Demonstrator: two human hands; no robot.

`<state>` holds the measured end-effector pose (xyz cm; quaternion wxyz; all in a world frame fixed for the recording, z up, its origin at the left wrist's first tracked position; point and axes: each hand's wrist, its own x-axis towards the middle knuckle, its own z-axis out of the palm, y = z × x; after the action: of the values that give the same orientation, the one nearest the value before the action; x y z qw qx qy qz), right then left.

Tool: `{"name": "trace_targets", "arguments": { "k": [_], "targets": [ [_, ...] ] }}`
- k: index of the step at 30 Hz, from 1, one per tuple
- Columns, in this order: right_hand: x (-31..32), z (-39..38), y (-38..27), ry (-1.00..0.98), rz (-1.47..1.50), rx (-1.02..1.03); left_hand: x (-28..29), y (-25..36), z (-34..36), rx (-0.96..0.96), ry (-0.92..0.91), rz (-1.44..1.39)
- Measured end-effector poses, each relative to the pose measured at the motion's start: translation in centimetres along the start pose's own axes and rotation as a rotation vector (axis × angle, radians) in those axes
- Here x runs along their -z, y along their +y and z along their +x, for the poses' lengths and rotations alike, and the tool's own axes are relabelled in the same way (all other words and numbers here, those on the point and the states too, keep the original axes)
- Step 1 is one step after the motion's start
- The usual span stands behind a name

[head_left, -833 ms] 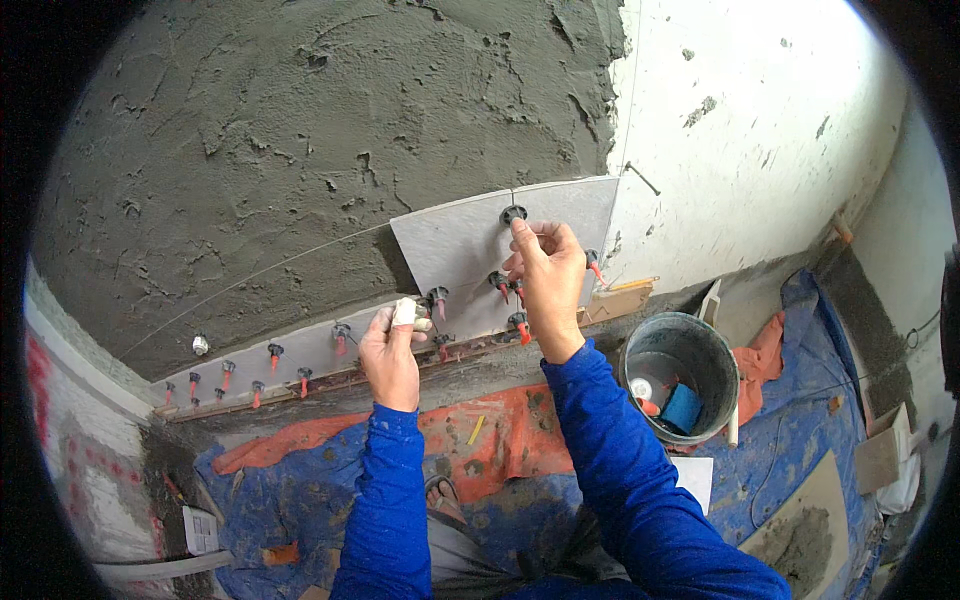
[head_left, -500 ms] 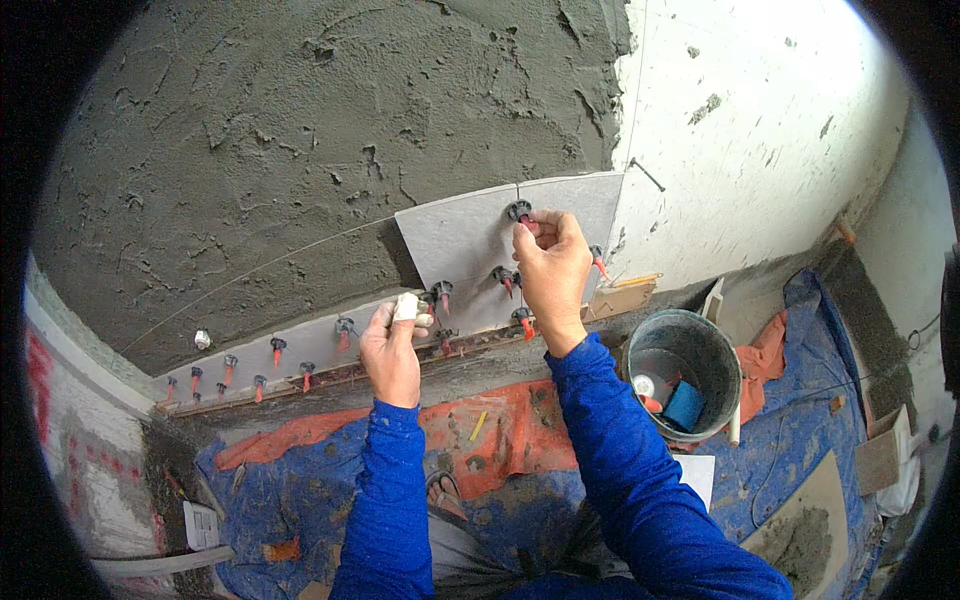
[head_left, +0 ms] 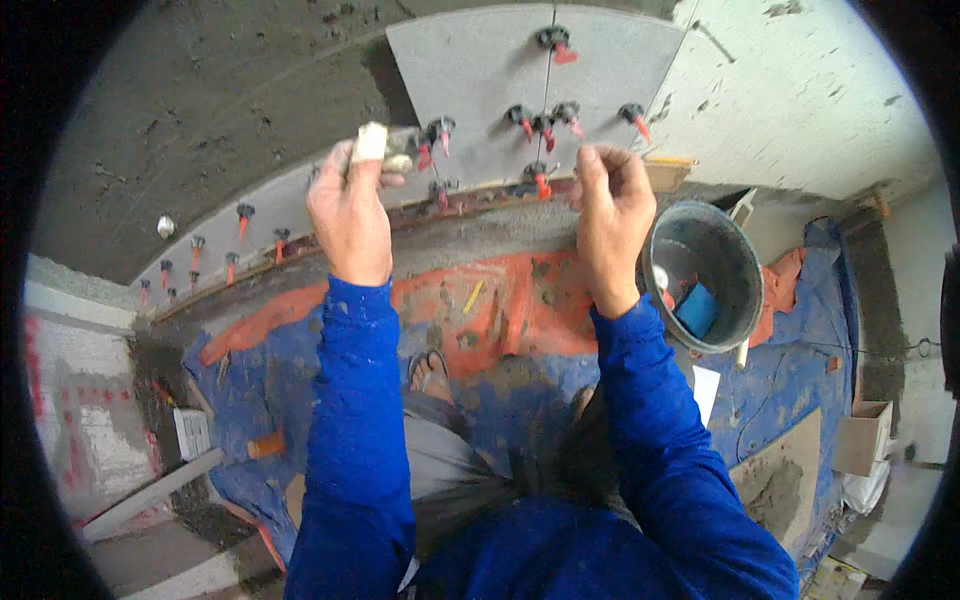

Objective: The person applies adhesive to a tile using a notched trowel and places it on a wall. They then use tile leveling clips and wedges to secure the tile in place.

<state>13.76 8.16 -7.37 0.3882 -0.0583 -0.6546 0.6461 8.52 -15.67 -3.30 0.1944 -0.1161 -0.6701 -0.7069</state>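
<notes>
My left hand [head_left: 352, 215] is raised before the wall at the left, its fingers closed. White wrapping [head_left: 370, 143] covers its thumb. Something small and pale shows by the fingertips, its kind unclear. My right hand [head_left: 615, 225] hangs apart from the wall below the tiles, fingers curled; whatever they may hold is hidden. Two large grey tiles [head_left: 480, 70] stand side by side on the wall. A black tile-levelling knob with a red clip [head_left: 554, 42] sits on their upper joint. Several more levelling knobs [head_left: 543, 128] line the lower joint, above a row of narrower tiles [head_left: 325, 195].
Grey mortar [head_left: 220, 130] coats the wall at left; bare white wall [head_left: 800, 100] is at right. A black bucket [head_left: 748, 270] holding a blue sponge [head_left: 697, 310] stands near my right forearm. Blue tarp [head_left: 500, 420] and orange sheeting [head_left: 480, 310] cover the floor. A mortar-smeared board [head_left: 805, 440] lies at right.
My right hand has let go of the levelling knob on the upper joint and dropped down to the right. My left hand has shifted leftward. The view has tilted downward.
</notes>
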Motion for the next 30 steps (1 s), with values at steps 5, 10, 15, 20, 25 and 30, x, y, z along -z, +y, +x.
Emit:
{"name": "trace_targets", "arguments": {
  "k": [5, 10, 15, 20, 25, 30],
  "targets": [
    [5.2, -5.9, 4.2, -0.635, -0.54, -0.059, 0.6, 0.8, -1.2, -0.032, -0.104, 0.084],
    [6.9, -11.2, 7.5, -1.22, -1.131, 0.074, 0.9, 1.4, -2.1, -0.206, -0.087, 0.323],
    [4.0, -19.1, 12.0, -1.56, -0.864, -0.128, 0.6, 2.3, -1.7, -0.091, 0.023, 0.071],
    [-0.6, -21.6, 22.4, -1.125, -0.839, -0.509, 0.8, 4.5, -2.7, -0.269, 0.035, 0.68],
    [-4.2, -24.4, 31.3, -1.189, -0.905, -0.473, 1.3, 4.4, -4.5, -0.017, 0.108, 0.139],
    [-7.4, -24.8, 36.1, -1.244, -0.952, -0.687, 2.8, 3.1, -5.1, -0.263, 0.113, 0.733]
  ]
}}
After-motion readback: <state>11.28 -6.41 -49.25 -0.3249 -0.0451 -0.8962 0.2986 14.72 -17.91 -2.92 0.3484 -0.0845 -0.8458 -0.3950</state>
